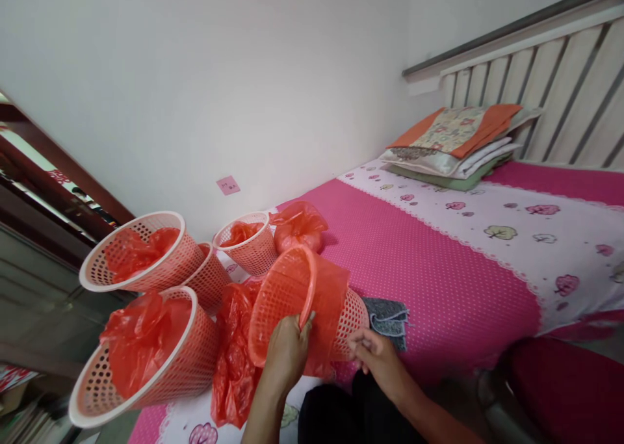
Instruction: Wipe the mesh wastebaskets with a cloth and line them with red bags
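A pink perforated plastic basket [355,314] lies tilted on its side, mouth facing left. A red plastic bag [325,301] lines it and folds over the rim onto the outside. My left hand [288,350] grips the near rim, fingers inside and thumb outside, with the bag between. Close to the basket's lower end is my right hand [373,356], its fingers curled in; whether anything is pinched there I cannot make out. A grey cloth piece [387,320] with frayed edges lies just beyond the basket's base. Left of the basket, a crumpled red bag [236,353] rests on the bed.
Several more pink baskets stand at left: a large one [195,343] in front, another [182,262] behind, a smaller one [258,252] near the wall. A bunched red bag [299,226] sits behind. Folded bedding [453,138] lies far right; a dark red chair [560,392] is near right.
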A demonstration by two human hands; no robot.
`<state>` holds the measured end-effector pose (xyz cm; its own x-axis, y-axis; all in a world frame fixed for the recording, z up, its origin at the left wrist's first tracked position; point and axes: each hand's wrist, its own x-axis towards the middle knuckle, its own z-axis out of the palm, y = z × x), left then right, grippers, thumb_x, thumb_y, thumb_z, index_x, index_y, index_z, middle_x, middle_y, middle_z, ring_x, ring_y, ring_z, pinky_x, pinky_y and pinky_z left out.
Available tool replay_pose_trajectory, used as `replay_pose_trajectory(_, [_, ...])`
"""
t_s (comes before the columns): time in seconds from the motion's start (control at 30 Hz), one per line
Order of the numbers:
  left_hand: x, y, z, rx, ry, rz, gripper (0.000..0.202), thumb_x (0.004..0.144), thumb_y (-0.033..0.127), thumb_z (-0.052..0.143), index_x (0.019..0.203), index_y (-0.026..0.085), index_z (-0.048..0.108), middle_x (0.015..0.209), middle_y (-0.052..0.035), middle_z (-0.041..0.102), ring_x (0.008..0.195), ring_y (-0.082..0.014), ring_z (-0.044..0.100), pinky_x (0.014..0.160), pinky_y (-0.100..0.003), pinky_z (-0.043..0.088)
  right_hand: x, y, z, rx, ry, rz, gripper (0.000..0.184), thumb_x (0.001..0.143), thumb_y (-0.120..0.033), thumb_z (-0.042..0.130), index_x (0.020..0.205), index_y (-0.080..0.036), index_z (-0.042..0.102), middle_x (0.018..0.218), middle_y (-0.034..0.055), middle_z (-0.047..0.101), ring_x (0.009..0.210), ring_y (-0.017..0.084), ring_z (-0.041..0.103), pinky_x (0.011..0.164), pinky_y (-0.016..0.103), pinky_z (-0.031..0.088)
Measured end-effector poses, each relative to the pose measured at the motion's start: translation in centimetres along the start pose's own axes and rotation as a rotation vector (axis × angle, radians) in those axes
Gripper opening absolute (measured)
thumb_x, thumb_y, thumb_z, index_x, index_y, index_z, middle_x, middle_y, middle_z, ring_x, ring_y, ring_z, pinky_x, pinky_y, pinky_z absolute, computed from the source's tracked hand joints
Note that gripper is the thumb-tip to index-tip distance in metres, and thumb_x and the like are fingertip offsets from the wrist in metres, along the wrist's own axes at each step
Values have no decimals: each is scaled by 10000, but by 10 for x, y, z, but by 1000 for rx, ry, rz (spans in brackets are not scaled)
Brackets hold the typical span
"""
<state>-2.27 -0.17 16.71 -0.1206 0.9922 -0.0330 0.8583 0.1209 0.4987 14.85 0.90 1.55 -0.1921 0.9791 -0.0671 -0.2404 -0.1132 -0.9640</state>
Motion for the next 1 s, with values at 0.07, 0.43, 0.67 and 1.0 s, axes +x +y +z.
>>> replay_pose_trajectory(0.07, [-7,-4,3,-13,1,7,451,1034,367,422,610,225,367,575,41,414,572,-125,369,609,-296,235,0,-17,-15,-92,142,-181,351,823,-538,698,936,-207,722,833,65,750,744,224,702,689,352,564])
replay_pose_trajectory(0.43, [-35,-1,17,54,-42,19,396,1033,316,408,691,197,569,700,-62,651,670,-181,561,662,-301,314,41,-57,-29,240,163,-26,357,762,-468,821,1040,-251,766,1030,103,788,945,273,728,814,395,566])
replay_pose_trajectory(0.67, [-47,-8,23,81,-73,15,388,1032,283,419,752,171,663,738,-88,703,688,-193,614,668,-295,344,47,-38,-32,335,166,58,377,595,-361,914,879,-199,727,771,29,730,648,161,648,642,299,507])
replay_pose_trajectory(1.0, [-46,-3,23,83,-101,10,352,1021,242,434,857,158,734,828,-116,759,778,-218,679,737,-306,404,19,-81,-29,32,286,-246,354,759,-516,810,956,-228,748,909,81,768,859,250,713,813,391,552])
